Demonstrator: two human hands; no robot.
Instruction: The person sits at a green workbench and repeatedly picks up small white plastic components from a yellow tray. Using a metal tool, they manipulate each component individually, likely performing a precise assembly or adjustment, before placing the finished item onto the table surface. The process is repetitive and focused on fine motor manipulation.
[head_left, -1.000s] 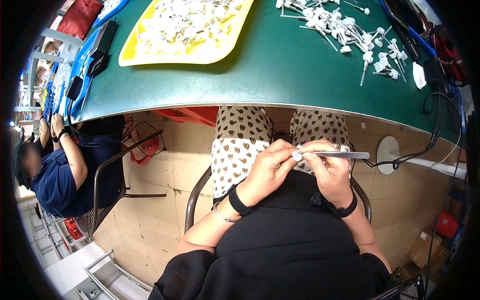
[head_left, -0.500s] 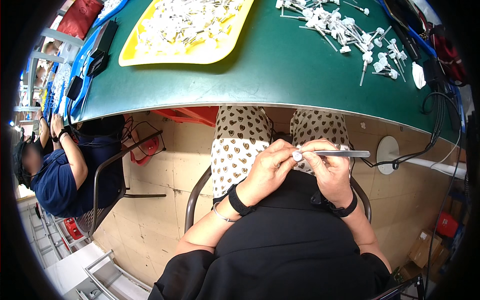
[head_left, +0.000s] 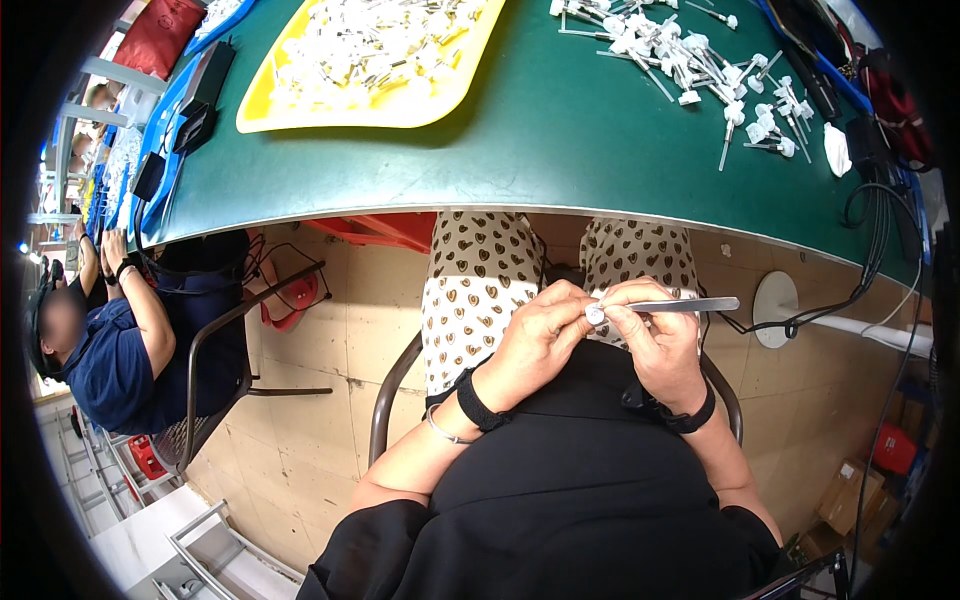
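A green tabletop (head_left: 560, 165) is spread across the upper view, its near edge bowed by the lens. Below that edge a beige tiled floor (head_left: 300, 430) is seen; by the table's left end a co-worker (head_left: 125, 345) in dark blue is seated on a metal-framed chair (head_left: 197, 365). Dark cables (head_left: 880, 235) are hung over the table's right end, and a cardboard box (head_left: 852, 497) is placed on the far right.

One yellow tray (head_left: 350, 118) is set left of the table's middle, back from the near edge, heaped with pieces too many to be counted. One loose pile (head_left: 690, 65) of similar pieces is scattered toward the right end, and one white lump (head_left: 837, 150) is left beyond it, its material unclear.

Two hands are held over the lap, just below the near edge. By the left hand (head_left: 545, 330) one small white part (head_left: 595, 314) is pinched between thumb and curled fingers. By the right hand (head_left: 655, 345) one metal tool (head_left: 705, 305) is gripped, its tip hidden at the part.

The part is rounded and pale; the tool is flat, slim and smooth. In the pile, chunky white heads are joined to thin straight stems. The tray is shiny, with rounded corners.
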